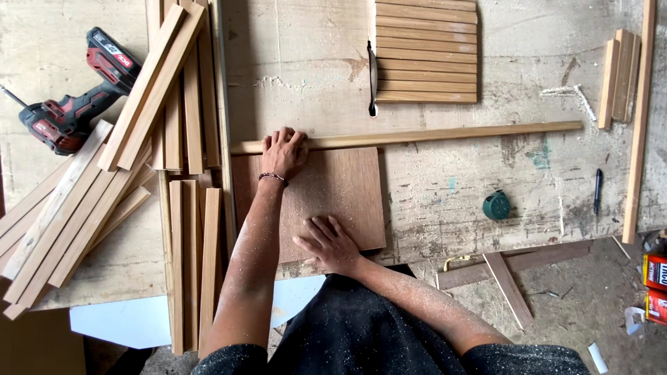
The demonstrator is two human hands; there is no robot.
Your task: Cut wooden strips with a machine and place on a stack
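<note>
Wooden panel (326,201) lies under both flat, open hands, left hand (283,151) steadying a long strip (417,135), right hand (329,244) pressing; alignment apparently needs care.

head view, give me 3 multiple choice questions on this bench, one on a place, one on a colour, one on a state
1. Where does the power drill lie?
A. far left of the bench
B. on the brown board
C. beside the pen

2. What colour is the small round object right of the board?
A. red
B. green
C. yellow

3. How does the right hand meet the brown board?
A. gripping its edge
B. hovering above
C. pressed flat on it

Answers: 1 A, it lies by the loose slats. 2 B, plainly green. 3 C, palm down, fingers spread.
</note>
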